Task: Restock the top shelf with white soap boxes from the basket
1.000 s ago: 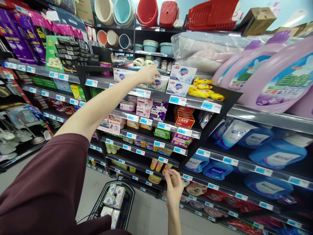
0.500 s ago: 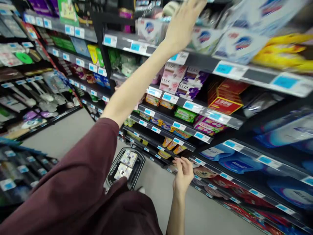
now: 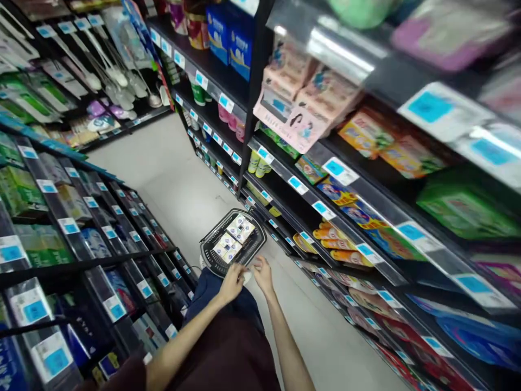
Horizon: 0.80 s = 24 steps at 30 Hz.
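Both my hands hang low over the floor, close together, just short of the near rim of a black shopping basket. Several white soap boxes lie in the basket. My left hand has its fingers curled at the basket's near edge; what they hold, if anything, is too small to make out. My right hand is beside it with its fingers loosely stretched toward the rim and nothing visible in them. A small white shape shows between the two hands.
Black store shelves with blue price tags line the right side, stocked with soap boxes, tubes and packets. Another shelf rack stands close on the left. Kitchen utensils hang at the far end. A grey floor aisle runs between.
My left arm came down from the top shelf to the basket. My right hand dropped from the lower shelf to join it. The view has tilted down toward the floor.
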### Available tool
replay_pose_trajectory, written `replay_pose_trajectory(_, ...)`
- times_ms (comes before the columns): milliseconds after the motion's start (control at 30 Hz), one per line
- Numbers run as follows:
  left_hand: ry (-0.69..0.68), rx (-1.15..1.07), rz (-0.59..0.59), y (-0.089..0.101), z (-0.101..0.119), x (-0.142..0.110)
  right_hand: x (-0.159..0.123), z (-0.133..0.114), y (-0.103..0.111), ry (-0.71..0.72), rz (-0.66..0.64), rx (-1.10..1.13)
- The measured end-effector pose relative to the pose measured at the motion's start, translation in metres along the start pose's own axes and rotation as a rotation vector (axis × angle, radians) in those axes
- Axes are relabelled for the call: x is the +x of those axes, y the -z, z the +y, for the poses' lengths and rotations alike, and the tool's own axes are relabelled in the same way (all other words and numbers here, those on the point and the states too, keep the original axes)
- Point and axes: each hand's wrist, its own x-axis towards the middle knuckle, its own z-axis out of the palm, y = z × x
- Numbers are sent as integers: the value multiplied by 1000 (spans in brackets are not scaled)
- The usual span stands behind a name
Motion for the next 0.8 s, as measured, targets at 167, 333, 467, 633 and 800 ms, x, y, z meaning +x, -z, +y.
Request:
replay_pose_trajectory(167, 310, -53, -21, 1, -129, -63, 87, 56, -87, -32, -65, -307)
replay_pose_trajectory(333, 508, -235, 72, -10, -217, -48, 182, 123, -169, -78, -76, -557)
replay_pose_trajectory(467, 578, -318, 95, -12, -260, -19, 232, 171, -216, -106, -112, -694)
replay_pose_trajectory(633, 617, -348, 142, -8, -281, 17, 251, 206, -229, -120, -125, -766)
replay_pose_trajectory(800, 702, -491, 190, -16, -289, 63, 221, 202, -215, -128, -143, -683)
